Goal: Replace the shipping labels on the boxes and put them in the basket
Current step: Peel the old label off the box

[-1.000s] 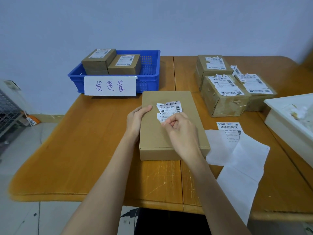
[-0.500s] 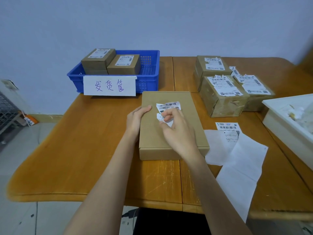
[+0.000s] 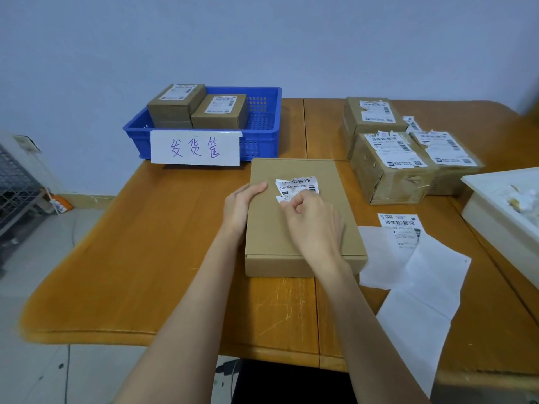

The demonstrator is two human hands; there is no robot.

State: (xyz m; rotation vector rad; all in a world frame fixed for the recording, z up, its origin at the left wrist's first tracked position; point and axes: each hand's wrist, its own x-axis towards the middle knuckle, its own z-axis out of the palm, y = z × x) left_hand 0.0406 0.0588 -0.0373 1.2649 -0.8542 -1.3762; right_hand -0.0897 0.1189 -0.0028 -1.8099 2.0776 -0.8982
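I see the flat cardboard box (image 3: 294,228) lying under both hands, its torn, crumpled white label (image 3: 297,186) at my right hand's (image 3: 313,225) fingertips, which pinch its lower edge. My left hand (image 3: 240,205) rests with straight fingers on the box's left edge. Beyond it, the perforated blue plastic basket (image 3: 262,123) holds two labelled brown boxes (image 3: 198,107). Right of my right hand lie a fresh label (image 3: 401,228) and white backing sheets (image 3: 423,293).

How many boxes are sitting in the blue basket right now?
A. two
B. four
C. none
A: two brown boxes, each with a white label on top, sit side by side in the left part of the blue basket.
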